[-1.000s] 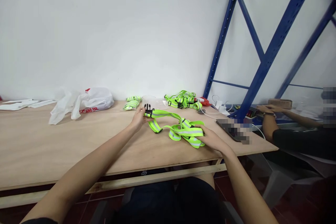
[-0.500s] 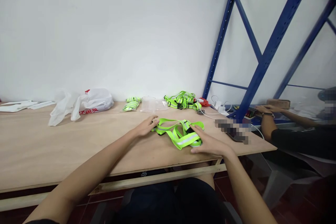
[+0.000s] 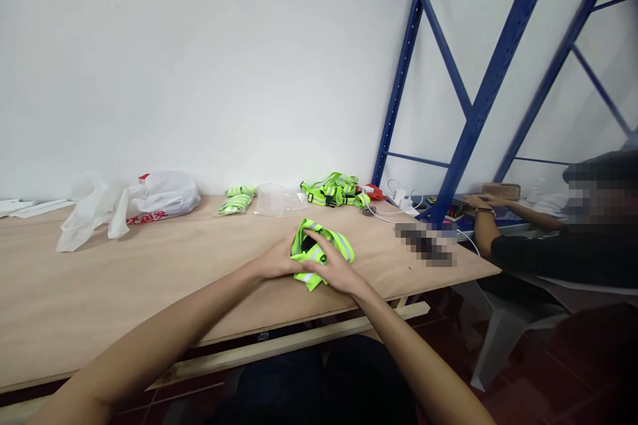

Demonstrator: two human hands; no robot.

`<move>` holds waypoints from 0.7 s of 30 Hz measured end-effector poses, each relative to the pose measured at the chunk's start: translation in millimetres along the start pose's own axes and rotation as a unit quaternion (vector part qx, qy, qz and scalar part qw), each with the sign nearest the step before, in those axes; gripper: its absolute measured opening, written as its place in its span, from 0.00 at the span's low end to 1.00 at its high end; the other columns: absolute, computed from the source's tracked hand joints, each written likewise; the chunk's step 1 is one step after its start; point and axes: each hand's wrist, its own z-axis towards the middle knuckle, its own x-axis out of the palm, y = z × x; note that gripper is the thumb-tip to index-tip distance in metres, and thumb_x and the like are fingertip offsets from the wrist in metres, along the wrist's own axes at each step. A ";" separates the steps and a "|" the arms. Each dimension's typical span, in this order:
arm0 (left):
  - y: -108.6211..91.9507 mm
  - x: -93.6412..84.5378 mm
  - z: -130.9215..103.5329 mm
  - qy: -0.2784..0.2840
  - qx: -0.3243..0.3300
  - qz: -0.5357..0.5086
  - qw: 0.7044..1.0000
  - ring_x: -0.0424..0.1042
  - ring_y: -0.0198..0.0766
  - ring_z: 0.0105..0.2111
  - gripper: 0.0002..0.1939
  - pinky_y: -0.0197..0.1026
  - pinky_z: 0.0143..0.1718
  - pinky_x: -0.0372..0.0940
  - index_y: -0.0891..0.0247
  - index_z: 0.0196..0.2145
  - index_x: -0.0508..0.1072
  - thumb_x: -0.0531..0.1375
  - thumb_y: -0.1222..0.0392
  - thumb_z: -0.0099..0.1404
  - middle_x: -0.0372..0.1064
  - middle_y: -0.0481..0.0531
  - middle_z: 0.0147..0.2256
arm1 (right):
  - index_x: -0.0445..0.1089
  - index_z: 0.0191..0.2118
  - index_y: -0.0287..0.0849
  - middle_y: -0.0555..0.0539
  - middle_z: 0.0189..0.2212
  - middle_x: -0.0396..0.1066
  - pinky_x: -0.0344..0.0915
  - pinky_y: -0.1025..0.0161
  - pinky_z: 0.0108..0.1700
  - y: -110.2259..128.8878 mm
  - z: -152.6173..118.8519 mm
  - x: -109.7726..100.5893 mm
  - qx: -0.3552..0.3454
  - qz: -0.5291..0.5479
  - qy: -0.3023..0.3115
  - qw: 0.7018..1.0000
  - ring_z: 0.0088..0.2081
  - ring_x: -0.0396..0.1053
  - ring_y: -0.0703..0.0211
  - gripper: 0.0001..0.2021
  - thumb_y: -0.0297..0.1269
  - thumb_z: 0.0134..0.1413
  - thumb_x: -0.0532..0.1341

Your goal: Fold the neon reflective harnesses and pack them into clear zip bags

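A neon green strap with silver stripes (image 3: 342,247) is bunched up on the wooden table between my two hands. My left hand (image 3: 280,257) presses against its left side, and part of that hand's fingers is hidden by the fabric. From the right, my right hand (image 3: 331,267) grips the bundle, fingers over its top and thumb in front. A black part (image 3: 309,243) shows in the middle of the bundle. One strap end hangs toward the table's front edge.
Along the wall lie a white plastic bag (image 3: 169,194), packed green straps (image 3: 236,200), clear plastic bags (image 3: 279,200) and a loose green strap pile (image 3: 331,189). White cables (image 3: 401,199) and a blurred dark object (image 3: 426,244) are at right. Another person's arm (image 3: 486,229) is beyond the blue rack (image 3: 461,139).
My hands have come together, and the strap that was spread out is gathered into a smaller bundle. The view has shifted to the right.
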 end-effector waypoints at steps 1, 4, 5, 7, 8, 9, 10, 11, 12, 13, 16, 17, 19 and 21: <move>-2.6 2.6 0.9 -0.014 0.001 0.009 1.000 0.66 0.53 0.57 0.40 0.54 0.59 0.63 0.63 0.63 0.59 0.69 0.56 0.56 0.66 0.60 0.58 | 0.62 0.64 0.47 0.41 0.62 0.65 0.59 0.48 0.64 3.9 -0.4 1.0 0.002 -0.008 -0.042 0.999 0.63 0.63 0.46 0.30 0.44 0.58 0.64; -5.5 7.4 3.9 -0.052 0.001 0.037 0.998 0.70 0.51 0.53 0.33 0.52 0.57 0.65 0.64 0.60 0.63 0.64 0.62 0.58 0.70 0.57 0.54 | 0.66 0.60 0.48 0.43 0.56 0.72 0.65 0.49 0.58 18.2 -3.0 -3.0 0.006 -0.077 -0.109 0.991 0.56 0.70 0.46 0.23 0.44 0.61 0.61; -4.6 7.1 4.6 -0.065 0.000 0.043 0.997 0.71 0.50 0.53 0.30 0.52 0.56 0.65 0.65 0.59 0.65 0.63 0.63 0.58 0.71 0.57 0.53 | 0.66 0.60 0.48 0.43 0.56 0.73 0.66 0.48 0.57 23.0 -4.4 -6.9 0.004 -0.108 -0.102 0.989 0.55 0.71 0.45 0.22 0.45 0.61 0.60; -0.6 3.1 5.4 -0.091 -0.001 0.058 0.994 0.71 0.50 0.52 0.28 0.52 0.57 0.65 0.65 0.57 0.67 0.60 0.64 0.58 0.73 0.57 0.53 | 0.68 0.59 0.48 0.43 0.55 0.73 0.68 0.48 0.55 29.5 -7.9 -18.6 0.000 -0.159 -0.085 0.984 0.52 0.73 0.44 0.21 0.46 0.62 0.59; 1.6 -0.2 5.4 -0.106 -0.001 0.068 0.992 0.71 0.50 0.53 0.28 0.52 0.58 0.65 0.65 0.57 0.68 0.59 0.65 0.57 0.73 0.57 0.53 | 0.69 0.57 0.47 0.42 0.54 0.74 0.69 0.49 0.54 30.1 -9.8 -26.2 0.001 -0.176 -0.089 0.980 0.51 0.74 0.45 0.20 0.47 0.63 0.58; 3.7 -3.8 5.5 -0.124 -0.001 0.078 0.989 0.70 0.50 0.54 0.28 0.53 0.59 0.63 0.64 0.57 0.69 0.58 0.66 0.57 0.73 0.57 0.53 | 0.71 0.55 0.47 0.41 0.53 0.75 0.69 0.49 0.54 28.4 -11.6 -34.5 0.003 -0.188 -0.104 0.977 0.50 0.74 0.45 0.19 0.49 0.64 0.57; 5.2 -7.5 5.6 -0.142 -0.003 0.088 0.986 0.70 0.50 0.55 0.29 0.53 0.60 0.62 0.64 0.56 0.69 0.56 0.66 0.56 0.73 0.56 0.54 | 0.72 0.54 0.46 0.40 0.52 0.75 0.67 0.49 0.56 24.3 -13.1 -43.1 0.006 -0.196 -0.125 0.972 0.50 0.74 0.44 0.20 0.50 0.63 0.57; 5.9 -11.0 5.9 -0.159 -0.007 0.096 0.983 0.70 0.50 0.55 0.29 0.54 0.61 0.61 0.64 0.56 0.70 0.54 0.67 0.55 0.73 0.56 0.54 | 0.72 0.55 0.46 0.39 0.53 0.73 0.65 0.48 0.59 18.2 -14.2 -51.1 0.013 -0.200 -0.148 0.968 0.54 0.71 0.43 0.22 0.52 0.62 0.58; 5.9 -14.0 6.4 -0.178 -0.013 0.102 0.979 0.70 0.50 0.55 0.29 0.54 0.61 0.61 0.64 0.55 0.71 0.53 0.68 0.54 0.74 0.55 0.53 | 0.69 0.58 0.45 0.37 0.57 0.70 0.60 0.45 0.63 10.4 -14.9 -57.9 0.023 -0.199 -0.158 0.967 0.59 0.66 0.41 0.26 0.54 0.59 0.61; 5.1 -16.4 7.2 -0.198 -0.019 0.106 0.974 0.70 0.49 0.54 0.29 0.54 0.60 0.62 0.63 0.53 0.72 0.52 0.68 0.53 0.74 0.54 0.52 | 0.65 0.62 0.44 0.36 0.62 0.64 0.53 0.43 0.66 1.9 -15.3 -62.7 0.042 -0.186 -0.147 0.971 0.64 0.59 0.40 0.33 0.56 0.55 0.63; 0.3 -18.4 9.0 -0.252 -0.023 0.095 0.963 0.72 0.48 0.50 0.23 0.52 0.56 0.65 0.63 0.48 0.74 0.51 0.67 0.55 0.76 0.53 0.48 | 0.47 0.71 0.44 0.35 0.71 0.45 0.46 0.40 0.69 -18.2 -14.7 -59.4 0.108 -0.065 -0.004 0.992 0.71 0.45 0.41 0.49 0.57 0.48 0.67; -1.1 -17.1 8.9 -0.259 -0.021 0.086 0.962 0.72 0.48 0.48 0.21 0.52 0.55 0.66 0.64 0.47 0.74 0.51 0.66 0.57 0.76 0.54 0.46 | 0.44 0.71 0.45 0.35 0.72 0.43 0.47 0.41 0.68 -20.2 -14.3 -52.3 0.112 -0.013 0.046 0.993 0.71 0.45 0.42 0.51 0.55 0.48 0.68; -2.4 -12.0 7.0 -0.248 -0.024 0.064 0.966 0.73 0.49 0.45 0.16 0.51 0.50 0.69 0.65 0.44 0.74 0.53 0.62 0.60 0.76 0.55 0.44 | 0.45 0.70 0.47 0.36 0.70 0.48 0.51 0.42 0.67 -15.2 -13.1 -32.0 0.089 0.074 0.103 0.988 0.69 0.50 0.44 0.51 0.50 0.45 0.71; -0.9 -4.3 3.8 -0.220 -0.037 0.053 0.973 0.74 0.50 0.42 0.14 0.50 0.45 0.71 0.66 0.42 0.73 0.54 0.58 0.63 0.77 0.56 0.41 | 0.54 0.65 0.47 0.39 0.64 0.60 0.57 0.44 0.65 -0.4 -11.1 -8.7 0.061 0.143 0.115 0.981 0.64 0.59 0.45 0.46 0.45 0.41 0.74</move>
